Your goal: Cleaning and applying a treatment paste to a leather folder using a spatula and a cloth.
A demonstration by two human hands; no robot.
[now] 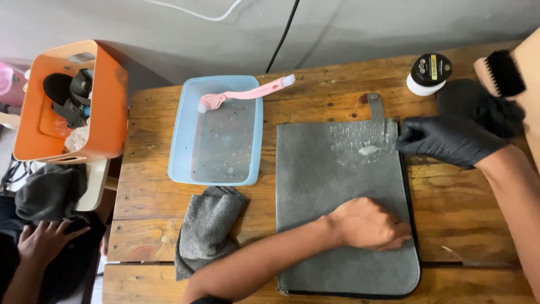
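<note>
On the wooden table (169, 225), smack in the middle, lies a flat grey folder-style case (337, 225) with a dark edge and a strap tab poking out at its top. Left hand (368, 224) is bare, resting palm down on the lower right part of the case with the fingers loosely curled, holding nothing, just pinning it in place. Right hand (447, 138) wears a black glove and its fingertips press at the case's top right corner, right by a patch of white foam (368, 150); can't tell if there's anything pinched in those fingers.

Looks to me like the scrub-the-surface stage: cleaner is on, but only that top strip shows any lather, so most of the panel seems untouched. Next move probably calls for spreading that foam down across the grey face while the bare hand keeps things from sliding.

Nearby: a light blue tub (181, 129) of water with a pink brush (247, 93) laid across it, a grey cloth (205, 228) just beside the case, a black-capped bottle (428, 74), a black bristle brush (502, 73), and an orange basket (109, 101) off the left edge. Someone else's hand (45, 241) shows bottom left.
</note>
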